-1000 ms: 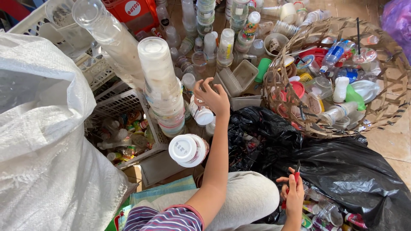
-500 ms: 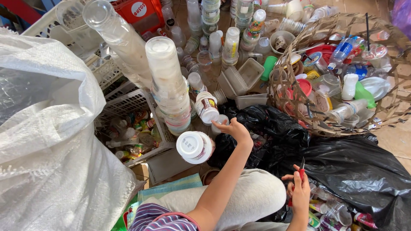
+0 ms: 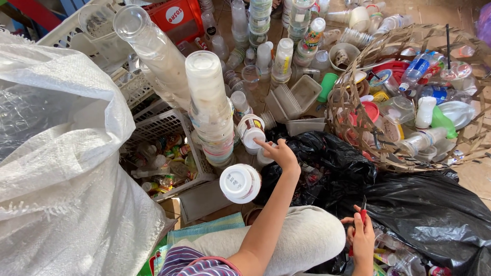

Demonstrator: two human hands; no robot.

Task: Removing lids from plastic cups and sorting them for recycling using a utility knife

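My left hand (image 3: 280, 155) reaches forward over a black plastic bag (image 3: 409, 204). Its fingers close on a small clear cup (image 3: 263, 156), and the index fingertip touches a white labelled cup stack (image 3: 250, 132). Just left stands a tall stack of clear cups (image 3: 208, 107), and a white cup stack (image 3: 239, 182) lies on its side pointing at me. My right hand (image 3: 362, 239) rests low by my knee, gripping a thin red-handled tool (image 3: 363, 217).
A big white sack (image 3: 61, 168) fills the left. White plastic crates (image 3: 158, 122) hold bottles. A woven basket (image 3: 353, 102) at right is full of bottles and lids. Rows of stacked cups and grey trays (image 3: 296, 97) stand on the floor ahead.
My left hand has come down and back from the cup stacks towards the black bag, carrying the small clear cup. My right hand has stayed by my knee.
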